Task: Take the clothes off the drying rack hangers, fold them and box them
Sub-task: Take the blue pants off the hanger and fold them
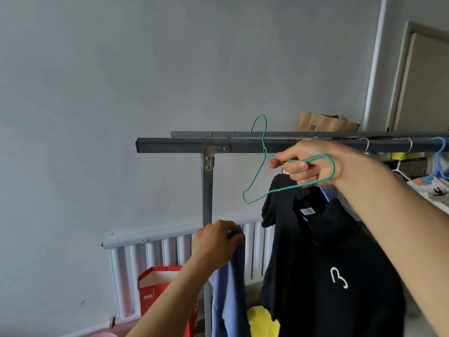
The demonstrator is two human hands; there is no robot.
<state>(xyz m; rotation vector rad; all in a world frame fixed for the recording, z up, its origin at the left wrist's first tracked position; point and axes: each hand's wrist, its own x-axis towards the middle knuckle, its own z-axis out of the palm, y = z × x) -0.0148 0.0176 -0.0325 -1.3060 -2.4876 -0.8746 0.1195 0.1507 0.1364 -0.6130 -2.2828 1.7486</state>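
- The blue garment (229, 288) hangs from the left hand (216, 244), which pinches its top edge between thumb and curled fingers, low in front of the rack post (207, 215).
- The green hanger (263, 164) is bare. The right hand (306, 164) grips its wire shoulder in a closed fist, with the hook up just above the rack bar (243, 145).
- Step in hand, as I judge it: the garment is off its hanger, and the empty hanger is being put away before folding.
- Next move calls for getting rid of the hanger, hooked on the bar or set aside, so both hands are free to spread and fold the garment. No box is in view, so where it goes I cannot tell.
- The black shirt (323, 263) is on a blue hanger (324, 193) just below the right hand, close beside the garment; it waits its turn.
- Further right on the bar hang white hangers (401, 166) and another blue one (441, 156), with a patterned cloth (432, 188) under them.
- In the way: the black shirt and the post crowd the garment, which could snag when drawn clear.
- Behind stand a radiator (150, 259), a red bag (155, 295), something yellow (262, 319) low down, and a paper bag (325, 122) past the bar.
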